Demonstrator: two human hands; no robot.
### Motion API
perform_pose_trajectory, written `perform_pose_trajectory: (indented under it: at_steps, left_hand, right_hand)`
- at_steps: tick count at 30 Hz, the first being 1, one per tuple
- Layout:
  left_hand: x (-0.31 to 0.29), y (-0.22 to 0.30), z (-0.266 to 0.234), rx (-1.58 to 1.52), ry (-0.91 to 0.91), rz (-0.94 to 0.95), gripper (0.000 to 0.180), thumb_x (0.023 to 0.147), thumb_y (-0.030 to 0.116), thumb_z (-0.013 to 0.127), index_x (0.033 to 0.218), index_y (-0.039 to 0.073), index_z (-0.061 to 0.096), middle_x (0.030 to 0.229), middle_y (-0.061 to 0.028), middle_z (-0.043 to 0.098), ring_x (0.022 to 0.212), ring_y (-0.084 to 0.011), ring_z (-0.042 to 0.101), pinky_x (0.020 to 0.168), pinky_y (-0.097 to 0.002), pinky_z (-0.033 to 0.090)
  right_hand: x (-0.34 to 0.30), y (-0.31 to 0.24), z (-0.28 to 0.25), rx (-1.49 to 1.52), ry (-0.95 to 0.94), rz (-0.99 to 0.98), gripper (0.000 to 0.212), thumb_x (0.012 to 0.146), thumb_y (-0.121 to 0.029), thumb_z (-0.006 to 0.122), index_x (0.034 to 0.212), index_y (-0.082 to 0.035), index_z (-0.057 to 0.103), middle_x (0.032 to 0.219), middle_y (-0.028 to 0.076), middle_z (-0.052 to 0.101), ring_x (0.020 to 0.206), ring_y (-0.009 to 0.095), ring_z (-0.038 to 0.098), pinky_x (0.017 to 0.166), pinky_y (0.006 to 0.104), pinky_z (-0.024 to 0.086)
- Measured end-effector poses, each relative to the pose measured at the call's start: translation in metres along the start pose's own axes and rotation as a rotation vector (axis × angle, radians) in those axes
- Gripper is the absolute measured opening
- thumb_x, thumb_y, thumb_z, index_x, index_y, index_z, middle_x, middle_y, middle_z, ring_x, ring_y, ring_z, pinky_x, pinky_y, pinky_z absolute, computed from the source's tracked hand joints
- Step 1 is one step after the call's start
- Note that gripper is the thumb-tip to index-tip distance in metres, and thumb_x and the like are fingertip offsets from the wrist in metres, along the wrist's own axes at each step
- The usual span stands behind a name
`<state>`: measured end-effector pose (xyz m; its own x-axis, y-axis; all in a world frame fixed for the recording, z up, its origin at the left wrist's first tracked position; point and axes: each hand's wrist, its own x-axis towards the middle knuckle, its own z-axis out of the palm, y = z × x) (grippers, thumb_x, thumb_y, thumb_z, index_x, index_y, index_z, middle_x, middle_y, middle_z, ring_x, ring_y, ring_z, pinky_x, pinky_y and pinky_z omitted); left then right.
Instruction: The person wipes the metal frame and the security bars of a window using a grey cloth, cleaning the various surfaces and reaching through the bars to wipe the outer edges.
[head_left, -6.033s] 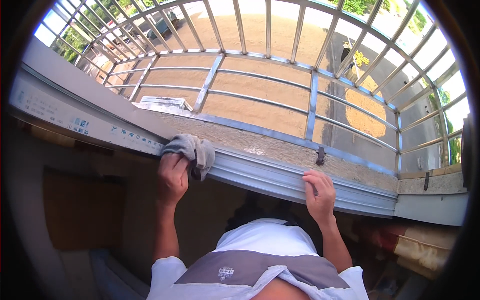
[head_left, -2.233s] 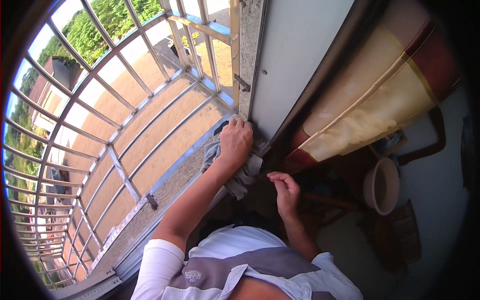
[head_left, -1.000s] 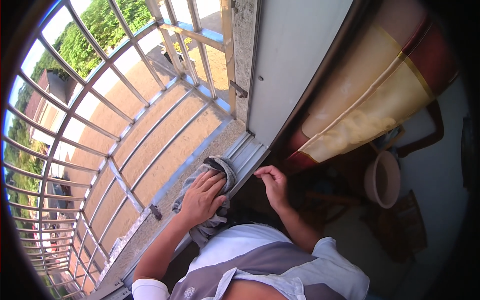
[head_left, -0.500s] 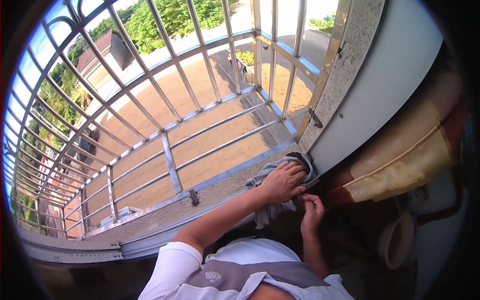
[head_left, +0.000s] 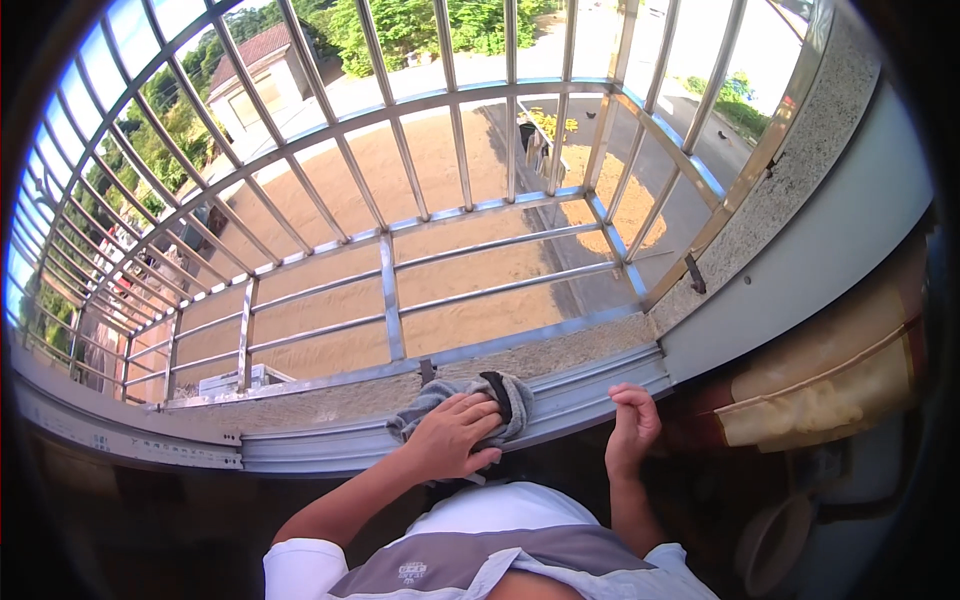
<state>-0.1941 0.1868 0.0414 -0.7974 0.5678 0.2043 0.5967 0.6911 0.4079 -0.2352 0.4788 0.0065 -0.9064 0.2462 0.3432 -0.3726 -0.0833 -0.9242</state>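
A bunched grey cloth (head_left: 515, 412) with a dark strip lies on the metal window track (head_left: 590, 393), reaching onto the rough sill. My left hand (head_left: 450, 437) presses down on it from above, fingers curved over the folds. Part of the cloth is hidden under the palm. Farther right, my right hand (head_left: 634, 425) is raised near the track's right end, its fingers curled in and nothing visible in them. It is apart from the cloth.
Beyond the sill (head_left: 560, 352) stands a cage of metal bars (head_left: 392, 290). A small dark metal piece (head_left: 428, 370) sticks up by the cloth. At the right are a pale window frame panel (head_left: 800, 280) and a yellowish curtain (head_left: 790, 400) with red edging.
My left hand has slid the cloth leftward along the track, away from the right corner. My right hand, earlier close beside it, is now well apart. The view has shifted too.
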Motion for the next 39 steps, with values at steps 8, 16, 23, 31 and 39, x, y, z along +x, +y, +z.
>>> perform_pose_trajectory:
  at_steps: [8, 16, 23, 31, 39]
  left_hand:
    - [-0.106, -0.018, -0.041, 0.066, 0.083, -0.237, 0.043, 0.086, 0.033, 0.08, 0.118, 0.006, 0.071, 0.128, -0.012, 0.066, 0.128, -0.0344, 0.059, 0.111, -0.0466, 0.044]
    - [-0.223, -0.055, -0.094, 0.184, 0.213, -0.499, 0.031, 0.084, 0.029, 0.079, 0.095, 0.002, 0.07, 0.102, -0.015, 0.066, 0.105, -0.0371, 0.063, 0.095, -0.0465, 0.05]
    - [-0.292, -0.09, -0.099, 0.419, 0.355, -0.854, 0.026, 0.086, 0.023, 0.074, 0.081, 0.002, 0.061, 0.094, -0.0187, 0.06, 0.095, -0.0408, 0.059, 0.083, -0.0506, 0.05]
    - [-0.28, -0.091, -0.093, 0.441, 0.416, -0.881, 0.026, 0.086, 0.023, 0.074, 0.077, 0.002, 0.061, 0.093, -0.0186, 0.06, 0.095, -0.0412, 0.059, 0.082, -0.0512, 0.05]
    - [-0.241, -0.079, -0.083, 0.024, 0.633, -0.857, 0.031, 0.091, 0.024, 0.073, 0.077, -0.001, 0.063, 0.081, -0.0178, 0.062, 0.079, -0.0408, 0.06, 0.073, -0.0463, 0.048]
  right_hand:
    - [-0.015, -0.003, 0.075, -0.042, -0.311, -0.111, 0.017, 0.096, 0.013, 0.054, 0.094, 0.0, 0.064, 0.101, 0.011, 0.07, 0.097, 0.019, 0.066, 0.09, 0.0294, 0.052]
    - [-0.047, -0.006, 0.133, -0.017, -0.394, -0.08, 0.018, 0.091, 0.013, 0.056, 0.09, 0.0, 0.068, 0.096, 0.011, 0.073, 0.092, 0.022, 0.069, 0.085, 0.0295, 0.053]
    - [-0.051, -0.004, 0.145, -0.193, -0.368, -0.183, 0.018, 0.09, 0.013, 0.056, 0.089, 0.0, 0.068, 0.095, 0.012, 0.074, 0.091, 0.024, 0.069, 0.085, 0.0312, 0.053]
    - [-0.057, 0.0, 0.15, -0.258, -0.3, -0.265, 0.016, 0.089, 0.012, 0.059, 0.088, 0.0, 0.068, 0.092, 0.012, 0.074, 0.089, 0.026, 0.071, 0.083, 0.0331, 0.055]
    - [-0.058, -0.002, 0.151, -0.339, -0.29, -0.337, 0.014, 0.09, 0.011, 0.06, 0.088, 0.0, 0.068, 0.091, 0.013, 0.073, 0.088, 0.027, 0.071, 0.083, 0.0325, 0.054]
